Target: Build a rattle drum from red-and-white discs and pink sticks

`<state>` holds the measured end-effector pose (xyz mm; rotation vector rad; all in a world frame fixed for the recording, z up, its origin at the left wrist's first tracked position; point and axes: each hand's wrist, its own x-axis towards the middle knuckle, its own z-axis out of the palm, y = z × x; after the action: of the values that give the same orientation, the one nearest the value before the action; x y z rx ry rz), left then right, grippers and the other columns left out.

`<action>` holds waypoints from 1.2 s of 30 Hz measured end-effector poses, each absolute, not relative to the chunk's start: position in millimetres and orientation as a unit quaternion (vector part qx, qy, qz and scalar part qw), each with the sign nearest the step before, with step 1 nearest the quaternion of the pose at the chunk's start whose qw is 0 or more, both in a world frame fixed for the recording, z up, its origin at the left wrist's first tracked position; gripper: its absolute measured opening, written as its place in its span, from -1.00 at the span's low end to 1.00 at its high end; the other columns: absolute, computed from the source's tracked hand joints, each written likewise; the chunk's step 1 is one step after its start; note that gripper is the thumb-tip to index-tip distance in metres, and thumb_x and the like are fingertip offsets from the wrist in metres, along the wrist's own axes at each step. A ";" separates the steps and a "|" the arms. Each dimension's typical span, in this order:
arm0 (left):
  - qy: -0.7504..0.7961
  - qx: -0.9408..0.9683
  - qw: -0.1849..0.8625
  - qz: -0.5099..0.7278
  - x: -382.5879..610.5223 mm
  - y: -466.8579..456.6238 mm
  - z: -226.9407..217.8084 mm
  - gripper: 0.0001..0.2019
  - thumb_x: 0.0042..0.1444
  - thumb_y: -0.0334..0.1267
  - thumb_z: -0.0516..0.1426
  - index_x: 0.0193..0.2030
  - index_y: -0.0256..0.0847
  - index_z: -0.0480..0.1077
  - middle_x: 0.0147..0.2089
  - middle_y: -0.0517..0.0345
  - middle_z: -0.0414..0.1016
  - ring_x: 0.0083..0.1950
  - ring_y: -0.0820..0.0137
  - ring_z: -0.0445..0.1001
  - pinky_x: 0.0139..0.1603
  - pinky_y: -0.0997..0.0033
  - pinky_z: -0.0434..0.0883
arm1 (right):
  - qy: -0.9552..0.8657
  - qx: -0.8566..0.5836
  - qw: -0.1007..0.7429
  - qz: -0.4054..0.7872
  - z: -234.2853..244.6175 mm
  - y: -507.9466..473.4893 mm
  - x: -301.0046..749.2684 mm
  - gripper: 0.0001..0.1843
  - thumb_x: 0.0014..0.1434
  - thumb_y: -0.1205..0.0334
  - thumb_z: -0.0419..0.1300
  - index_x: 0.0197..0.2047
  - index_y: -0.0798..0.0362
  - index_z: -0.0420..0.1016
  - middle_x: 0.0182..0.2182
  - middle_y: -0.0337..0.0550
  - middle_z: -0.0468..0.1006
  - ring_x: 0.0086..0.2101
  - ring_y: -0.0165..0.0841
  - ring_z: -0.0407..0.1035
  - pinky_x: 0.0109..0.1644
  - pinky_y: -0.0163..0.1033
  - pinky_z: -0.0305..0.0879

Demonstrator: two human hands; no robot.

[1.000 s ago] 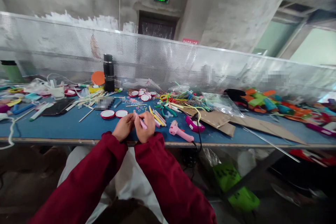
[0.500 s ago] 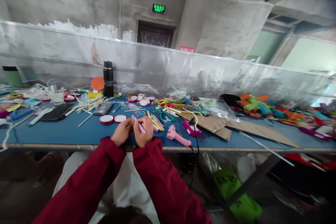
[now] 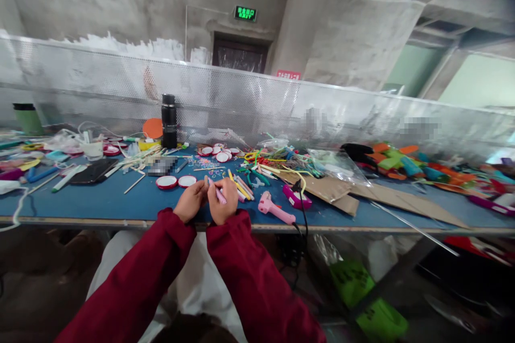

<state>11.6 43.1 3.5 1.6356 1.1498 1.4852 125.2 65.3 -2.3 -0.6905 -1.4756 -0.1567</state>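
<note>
My right hand (image 3: 223,207) is closed around a pale pink marker pen (image 3: 220,195) over the table's front edge. My left hand (image 3: 190,202) meets it from the left with curled fingers; whatever lies between those fingertips is hidden. Two round red-rimmed lids with white insides, one a red-rimmed lid (image 3: 166,183) and its neighbour (image 3: 187,181), lie flat just beyond my left hand. Right of my right hand, several coloured marker pens (image 3: 243,189) lie side by side. Farther right rests a pink glue gun (image 3: 275,208) with a black cord.
A black thermos (image 3: 169,122) stands at the back. A dark phone (image 3: 94,171) lies to the left among thin sticks. Brown cardboard (image 3: 406,204), a purple box (image 3: 296,196) and a heap of coloured cords (image 3: 277,156) fill the right side. A perforated metal screen (image 3: 237,102) borders the table.
The whole view has shifted slightly, so everything appears a little farther right. Both hands keep nearly the same pose, with the pink marker pen still in my right hand.
</note>
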 end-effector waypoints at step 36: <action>0.443 0.630 0.312 0.557 13.2 39.5 4.8 -0.65 0.23 0.04 0.04 -0.42 -0.20 0.26 -0.57 0.28 0.19 -0.55 0.50 0.12 -0.55 0.49 0.11 | -0.669 -0.311 0.673 -0.059 2.7 58.6 126.0 -0.79 0.29 0.18 0.10 -0.40 0.01 0.26 -0.50 -0.20 0.39 -0.39 -0.33 0.32 -0.26 -0.19 0.25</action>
<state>13.2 39.5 4.8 1.6610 1.1689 1.4693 126.0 58.6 2.7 -0.7004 -1.5053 -0.1334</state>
